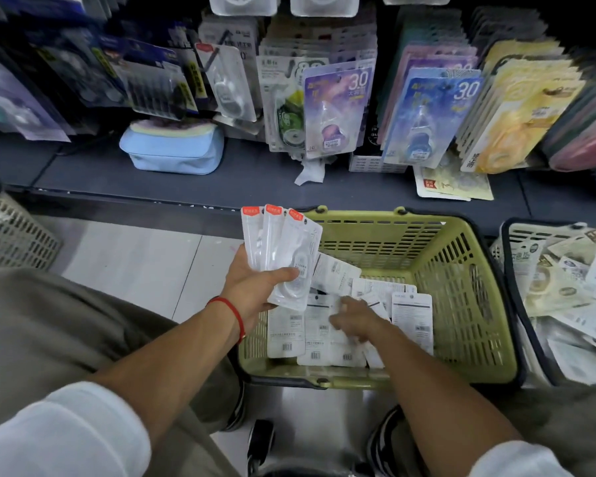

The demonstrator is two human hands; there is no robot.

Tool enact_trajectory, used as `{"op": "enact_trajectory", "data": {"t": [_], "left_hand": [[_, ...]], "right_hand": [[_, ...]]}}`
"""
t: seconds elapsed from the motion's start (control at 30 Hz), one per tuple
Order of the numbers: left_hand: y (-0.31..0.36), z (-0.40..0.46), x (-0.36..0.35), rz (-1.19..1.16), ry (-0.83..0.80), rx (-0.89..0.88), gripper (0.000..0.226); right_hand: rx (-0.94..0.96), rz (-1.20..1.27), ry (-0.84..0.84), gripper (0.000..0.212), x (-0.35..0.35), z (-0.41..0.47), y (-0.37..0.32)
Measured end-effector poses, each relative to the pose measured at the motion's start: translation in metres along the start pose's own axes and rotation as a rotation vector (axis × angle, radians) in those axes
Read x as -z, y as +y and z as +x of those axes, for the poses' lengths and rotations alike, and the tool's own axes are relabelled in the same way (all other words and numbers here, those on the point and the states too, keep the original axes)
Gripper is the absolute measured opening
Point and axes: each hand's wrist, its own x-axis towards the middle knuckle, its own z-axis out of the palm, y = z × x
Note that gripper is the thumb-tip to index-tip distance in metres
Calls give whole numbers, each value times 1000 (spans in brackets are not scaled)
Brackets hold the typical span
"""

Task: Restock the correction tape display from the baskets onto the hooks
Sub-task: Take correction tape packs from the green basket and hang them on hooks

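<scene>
- Nearest the camera, two bare forearms in rolled white sleeves reach forward over bent knees in grey-green trousers; a red string bracelet [233,313] circles the left wrist.
- The left hand [255,287] grasps a fanned bunch of three white correction tape packs [283,249] with red top labels, thumb across their fronts, held upright above the near left corner of a green basket [461,270].
- The right hand [356,316] is down inside the green basket, fingers bent among loose white packs [412,315] lying mostly face down; motion blur means I cannot tell whether it grips one.
- To the right, touching the green basket, a white basket [516,232] with a dark rim holds a heap of other carded packs.
- At far left stands part of a grey basket [18,235].
- Beyond, a dark shelf [186,187] carries a pale blue pouch [172,149].
- Above it, hooks hold rows of hanging carded tape packs [336,111], purple, blue and yellow.
</scene>
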Motion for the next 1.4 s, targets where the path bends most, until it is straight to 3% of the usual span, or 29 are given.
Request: {"op": "enact_trajectory", "data": {"t": [0.07,0.1,0.2,0.3,0.43,0.53,0.6,0.67,0.9,1.17,1.4], "left_hand": [[1,-1,-4,-11,-14,-14,67],[2,-2,-6,-19,-25,-18,66],[4,-4,-15,-63,-59,-31,66],[17,-9,-24,-149,-100,-80,66],[52,-23,-41,-242,-206,-231,67],[89,-36,-57,-346,-299,-342,71],[117,-42,-65,-414,-320,-399,74],[145,-46,-70,-444,-329,-437,76],[221,-46,-78,-365,-458,-570,68],[228,-11,-71,-358,-449,-523,70],[237,-2,-69,-401,-414,-565,64]], "right_hand": [[-8,461,77,30,24,-11,15],[-4,615,111,23,35,-21,21],[95,913,134,27,63,-47,18],[318,1130,57,35,95,-77,-16],[568,1049,137,28,137,-120,-76],[692,903,335,27,162,-152,-120],[757,764,483,46,178,-180,-150],[831,631,589,38,194,-203,-172],[1047,636,664,25,233,-242,-206],[1043,724,972,15,272,-215,-213],[1057,657,1045,17,287,-201,-221]]}}
